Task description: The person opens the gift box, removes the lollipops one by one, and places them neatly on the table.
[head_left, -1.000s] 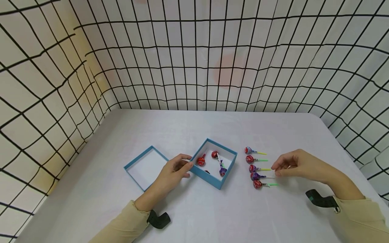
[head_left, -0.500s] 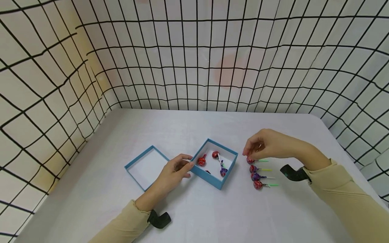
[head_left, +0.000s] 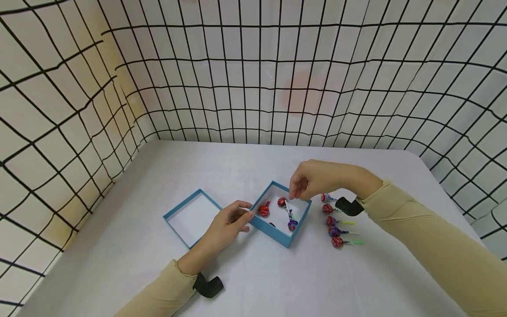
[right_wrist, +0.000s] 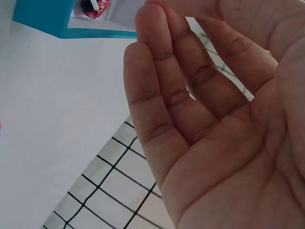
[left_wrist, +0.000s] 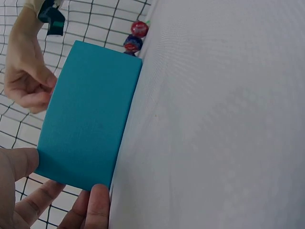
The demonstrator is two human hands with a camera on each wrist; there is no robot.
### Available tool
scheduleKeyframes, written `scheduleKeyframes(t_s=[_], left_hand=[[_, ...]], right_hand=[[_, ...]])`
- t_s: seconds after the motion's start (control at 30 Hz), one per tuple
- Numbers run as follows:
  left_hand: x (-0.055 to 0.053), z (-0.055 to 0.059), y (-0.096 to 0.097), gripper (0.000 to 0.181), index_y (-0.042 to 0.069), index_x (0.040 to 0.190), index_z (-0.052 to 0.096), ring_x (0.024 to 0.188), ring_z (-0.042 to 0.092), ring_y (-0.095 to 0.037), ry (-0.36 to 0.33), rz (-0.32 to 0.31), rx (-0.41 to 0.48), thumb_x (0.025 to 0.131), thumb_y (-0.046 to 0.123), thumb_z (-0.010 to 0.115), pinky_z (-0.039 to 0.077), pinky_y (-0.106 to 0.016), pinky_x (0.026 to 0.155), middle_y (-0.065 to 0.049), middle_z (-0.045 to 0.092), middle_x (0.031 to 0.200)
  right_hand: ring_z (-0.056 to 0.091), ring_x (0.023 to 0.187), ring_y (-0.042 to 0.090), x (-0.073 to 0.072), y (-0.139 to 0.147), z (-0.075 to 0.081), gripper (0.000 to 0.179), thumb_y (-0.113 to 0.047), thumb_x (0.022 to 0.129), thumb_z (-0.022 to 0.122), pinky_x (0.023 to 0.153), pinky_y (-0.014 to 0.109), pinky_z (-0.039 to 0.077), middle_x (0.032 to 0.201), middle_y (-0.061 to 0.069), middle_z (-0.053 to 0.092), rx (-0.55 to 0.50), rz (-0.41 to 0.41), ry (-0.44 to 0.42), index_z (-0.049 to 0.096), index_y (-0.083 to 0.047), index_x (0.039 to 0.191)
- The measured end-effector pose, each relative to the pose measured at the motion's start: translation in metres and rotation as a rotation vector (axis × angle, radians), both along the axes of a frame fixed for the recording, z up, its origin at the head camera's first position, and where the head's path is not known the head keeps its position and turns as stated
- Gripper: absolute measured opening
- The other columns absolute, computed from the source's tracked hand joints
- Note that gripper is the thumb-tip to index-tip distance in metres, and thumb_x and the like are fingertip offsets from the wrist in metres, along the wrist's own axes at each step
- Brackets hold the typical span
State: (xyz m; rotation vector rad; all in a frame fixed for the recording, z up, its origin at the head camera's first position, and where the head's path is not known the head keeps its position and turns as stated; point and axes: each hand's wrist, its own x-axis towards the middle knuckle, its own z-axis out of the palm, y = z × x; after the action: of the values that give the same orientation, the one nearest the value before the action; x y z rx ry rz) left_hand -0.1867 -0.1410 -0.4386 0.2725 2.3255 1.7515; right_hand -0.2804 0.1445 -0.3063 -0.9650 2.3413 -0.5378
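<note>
At the left corner of a blue open box (head_left: 273, 233), my left hand (head_left: 227, 222) grips the wall with its thumb and fingers. Several wrapped lollipops lie inside, among them a red one (head_left: 264, 211) and a purple one (head_left: 292, 225); one at the near wall is mostly hidden. Over the box's far right edge hovers my right hand (head_left: 314, 178), fingers loosely bent. Its palm faces the camera in the right wrist view, and nothing shows between the fingers. Right of the box, several lollipops (head_left: 336, 231) lie in a column, sticks pointing right.
A blue-rimmed lid (head_left: 181, 207) lies inner side up on the white table (head_left: 253, 281), left of the box and close to my left forearm. Behind the table stands a white wall with a black grid (head_left: 259, 88).
My right hand has swept from the stick ends of the lollipop column, over its far end, leftward to the box. The left hand and box have stayed in place.
</note>
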Motion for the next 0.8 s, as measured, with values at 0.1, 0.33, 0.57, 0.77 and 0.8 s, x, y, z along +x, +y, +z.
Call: scheduleKeyframes(t_s=[0.1,0.33,0.57,0.77,0.8], left_hand=[[-0.001,-0.001,0.000,0.035,0.007,0.139,0.064,0.096,0.076,-0.024,-0.002,0.000,0.002,0.110,0.026,0.063,0.065,-0.038,0.092,-0.019,0.072,0.123],[-0.003,-0.003,0.000,0.032,0.011,0.138,0.065,0.093,0.076,-0.022,-0.007,0.004,-0.001,0.110,0.027,0.064,0.064,-0.036,0.090,-0.016,0.073,0.122],[-0.002,-0.003,0.000,0.031,0.011,0.137,0.066,0.093,0.076,-0.021,-0.006,0.022,-0.002,0.109,0.027,0.065,0.064,-0.038,0.091,-0.016,0.074,0.121],[-0.001,-0.002,0.001,0.031,0.012,0.136,0.066,0.092,0.076,-0.021,-0.006,0.032,-0.001,0.109,0.027,0.065,0.064,-0.038,0.091,-0.015,0.074,0.120],[-0.001,-0.002,0.001,0.031,0.012,0.136,0.066,0.092,0.076,-0.021,-0.005,0.031,-0.001,0.109,0.027,0.065,0.064,-0.038,0.090,-0.015,0.074,0.120]], right_hand=[[0.066,0.085,0.011,-0.004,-0.012,-0.003,0.021,0.007,0.091,0.074,0.082,0.027,0.061,0.095,0.001,0.077,0.052,0.025,-0.004,0.082,-0.010,0.097],[0.066,0.084,0.013,-0.005,-0.036,-0.008,0.024,0.013,0.086,0.071,0.077,0.027,0.061,0.096,0.008,0.079,0.181,0.060,0.032,0.083,-0.007,0.096],[0.066,0.086,0.011,0.000,-0.054,-0.015,0.025,0.013,0.086,0.071,0.075,0.025,0.059,0.097,0.003,0.081,0.311,0.091,0.077,0.083,-0.008,0.091],[0.067,0.084,0.011,0.006,-0.065,-0.018,0.022,0.010,0.091,0.072,0.080,0.028,0.063,0.093,0.003,0.081,0.392,0.128,0.145,0.083,-0.009,0.092],[0.067,0.083,0.011,0.006,-0.067,-0.019,0.021,0.010,0.091,0.073,0.080,0.029,0.063,0.093,0.003,0.081,0.403,0.131,0.150,0.083,-0.009,0.092]])
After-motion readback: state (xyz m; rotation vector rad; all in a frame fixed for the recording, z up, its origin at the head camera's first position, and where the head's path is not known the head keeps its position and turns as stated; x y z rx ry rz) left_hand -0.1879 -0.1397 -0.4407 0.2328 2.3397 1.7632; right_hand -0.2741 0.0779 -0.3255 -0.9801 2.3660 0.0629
